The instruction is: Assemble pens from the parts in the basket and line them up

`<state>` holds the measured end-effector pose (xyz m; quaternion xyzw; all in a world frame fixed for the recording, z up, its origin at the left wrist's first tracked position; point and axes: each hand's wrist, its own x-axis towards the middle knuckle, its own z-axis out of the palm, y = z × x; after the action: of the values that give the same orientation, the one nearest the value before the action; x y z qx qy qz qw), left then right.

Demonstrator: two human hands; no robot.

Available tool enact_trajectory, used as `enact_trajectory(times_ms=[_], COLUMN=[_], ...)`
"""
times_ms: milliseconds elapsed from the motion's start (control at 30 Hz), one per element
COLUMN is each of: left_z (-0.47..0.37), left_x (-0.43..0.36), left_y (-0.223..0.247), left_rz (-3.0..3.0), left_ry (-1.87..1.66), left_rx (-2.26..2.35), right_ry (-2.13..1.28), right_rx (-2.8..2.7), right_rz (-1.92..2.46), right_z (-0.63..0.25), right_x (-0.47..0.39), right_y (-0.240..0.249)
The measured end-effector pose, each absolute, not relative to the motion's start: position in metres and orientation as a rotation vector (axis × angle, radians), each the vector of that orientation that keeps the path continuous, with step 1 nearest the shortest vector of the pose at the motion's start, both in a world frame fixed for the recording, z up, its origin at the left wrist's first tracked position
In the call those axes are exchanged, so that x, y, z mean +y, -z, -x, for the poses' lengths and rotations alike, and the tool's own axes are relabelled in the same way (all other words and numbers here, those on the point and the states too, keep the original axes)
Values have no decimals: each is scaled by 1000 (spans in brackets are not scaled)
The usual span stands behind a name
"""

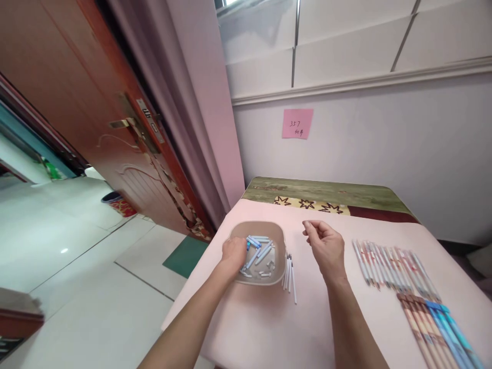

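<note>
My left hand [233, 254] reaches over the left rim of a beige plastic box [282, 233], fingers curled down inside it. Bright blue shows beside its fingertips, but what they grip is hidden. Light blue pen barrels [263, 251] and small white and clear pen parts [265, 274] lie in the box. Just right of the box, several thin white pen refills [289, 274] with dark tips rest on the table. Above the table, my right hand [326, 246] is closed in a pinch, thumb against the bent fingers; I cannot make out anything between them.
A row of pale, clear-barrelled pens [395, 266] lies right on the pink-covered table [265, 323]. Nearer are brown-capped pens [421, 323] and blue pens [453, 328]. A pink note [298, 123] sticks to the wall behind. A wooden door [126, 154] stands left.
</note>
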<state>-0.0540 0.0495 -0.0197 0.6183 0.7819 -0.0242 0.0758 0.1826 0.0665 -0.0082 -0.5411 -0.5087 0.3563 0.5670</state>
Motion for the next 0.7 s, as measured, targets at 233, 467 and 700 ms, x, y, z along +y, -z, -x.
enact_trajectory(times_ms=[233, 467, 700], left_z=[43, 45, 68], left_x=[53, 42, -2], left_y=[33, 12, -1], left_rz=[-1850, -1924, -1097], left_ry=[114, -166, -1354], left_rx=[2308, 2242, 1636], right_ry=[-749, -662, -575], right_rx=[-1252, -1371, -1901], right_rz=[1298, 1336, 1651], right_z=[-183, -177, -173], right_x=[66, 59, 55], right_y=[9, 1, -5])
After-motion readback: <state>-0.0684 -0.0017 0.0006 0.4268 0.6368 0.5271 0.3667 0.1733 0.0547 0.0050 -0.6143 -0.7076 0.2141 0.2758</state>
